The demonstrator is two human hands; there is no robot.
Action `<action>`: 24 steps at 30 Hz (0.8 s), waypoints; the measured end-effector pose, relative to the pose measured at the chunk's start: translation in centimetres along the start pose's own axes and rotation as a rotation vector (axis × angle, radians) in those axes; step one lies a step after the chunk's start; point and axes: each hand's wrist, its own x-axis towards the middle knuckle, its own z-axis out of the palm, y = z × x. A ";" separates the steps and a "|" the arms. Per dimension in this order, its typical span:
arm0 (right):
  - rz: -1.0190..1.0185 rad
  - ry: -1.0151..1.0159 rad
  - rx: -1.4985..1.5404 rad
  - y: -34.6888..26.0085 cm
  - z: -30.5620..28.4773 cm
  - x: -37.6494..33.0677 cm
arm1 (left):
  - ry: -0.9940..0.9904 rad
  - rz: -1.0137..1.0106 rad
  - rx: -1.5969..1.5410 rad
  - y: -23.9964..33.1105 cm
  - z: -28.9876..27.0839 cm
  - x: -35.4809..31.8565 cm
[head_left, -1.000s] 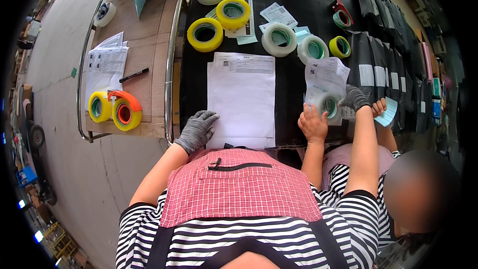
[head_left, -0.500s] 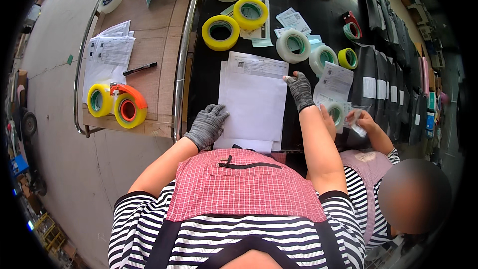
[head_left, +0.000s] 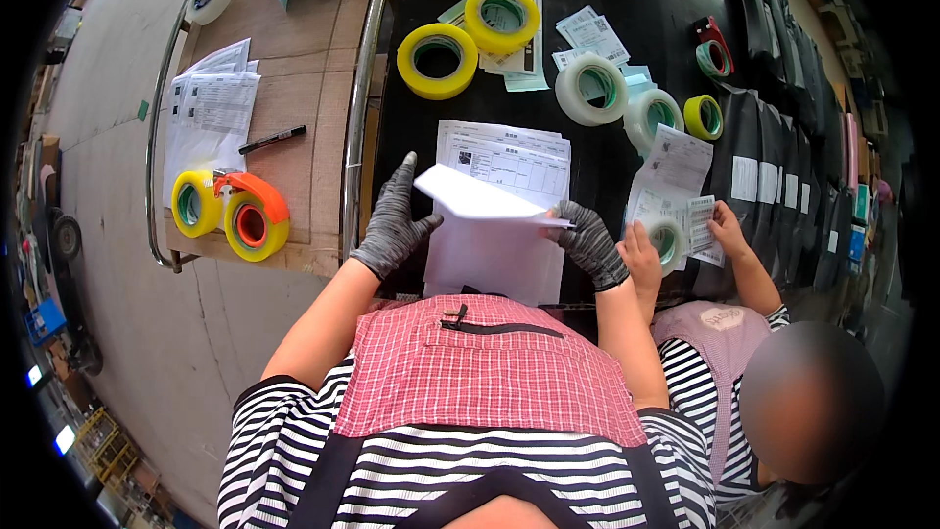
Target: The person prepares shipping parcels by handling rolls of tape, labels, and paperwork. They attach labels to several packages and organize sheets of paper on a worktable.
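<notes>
A printed sheet of paper [head_left: 480, 194] is folded up above a stack of printed sheets [head_left: 514, 152] on the black table, its white back showing. My right hand [head_left: 590, 243], in a grey fingerless glove, pinches the folded sheet at its right end. At the sheet's left side, my left hand [head_left: 397, 220] is open in a matching glove, its fingers pointing up and its thumb apart. Whether that hand touches the paper I cannot tell. More white paper lies under the fold, close to my red checked apron [head_left: 490, 353].
Yellow tape rolls [head_left: 438, 61] and clear tape rolls [head_left: 590, 89] lie beyond the stack. At right, a co-worker's hands [head_left: 641, 260] hold slips near a tape roll. Black packages [head_left: 749, 152] line the right side. A wooden-topped cart [head_left: 294, 118] at left carries papers, a marker and tape.
The top sheet lay flat and is now folded up toward the far side. My right hand has come nearer with its edge; my left hand has moved up and opened wider.
</notes>
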 end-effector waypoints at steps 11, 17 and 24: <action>0.117 -0.267 0.012 -1.1 -0.8 -1.3 | -0.271 0.138 -0.208 -1.8 1.2 -0.1; 0.177 -0.231 0.175 -1.5 -1.7 -1.6 | -0.312 -0.549 -0.857 2.3 1.0 0.3; 0.192 0.127 0.412 -1.1 -2.5 1.1 | -0.383 0.032 -0.224 -1.0 1.2 -0.2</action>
